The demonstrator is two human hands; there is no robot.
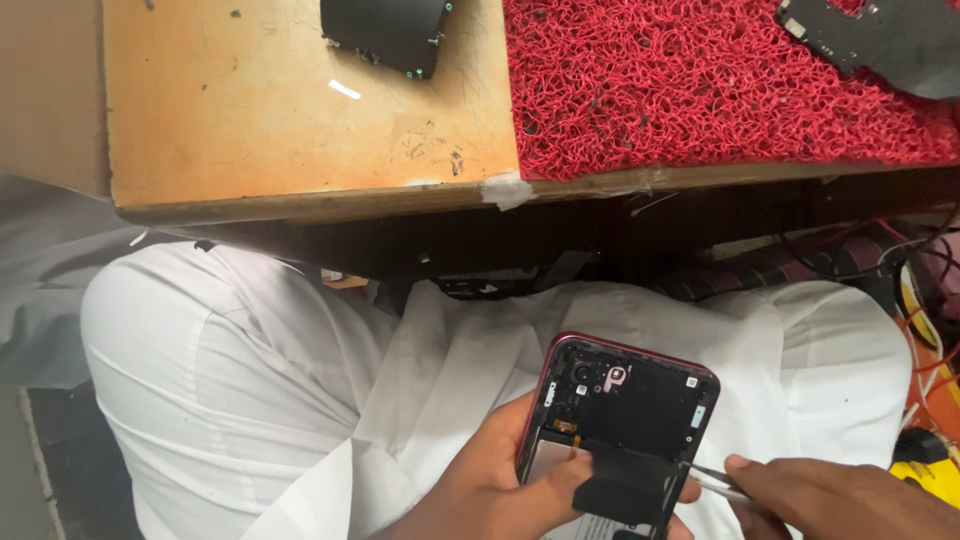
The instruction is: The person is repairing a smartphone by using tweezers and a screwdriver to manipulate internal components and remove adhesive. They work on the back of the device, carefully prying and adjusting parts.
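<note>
My left hand (490, 485) holds an opened smartphone (630, 400) with a dark red rim over my lap, back cover off and dark inner parts showing. Its thumb presses on a black flap (625, 485) near the phone's middle. My right hand (840, 498) grips thin metal tweezers (712, 478) whose tips touch the right edge of that flap. The phone's lower end is cut off by the frame's bottom edge.
A wooden workbench (260, 130) spans the top, with a red looped mat (700, 90) on its right half. A black phone part (385, 35) lies on the wood, another dark part (880, 40) on the mat. Cables (925, 300) hang at right. White trousers (230, 380) cover my lap.
</note>
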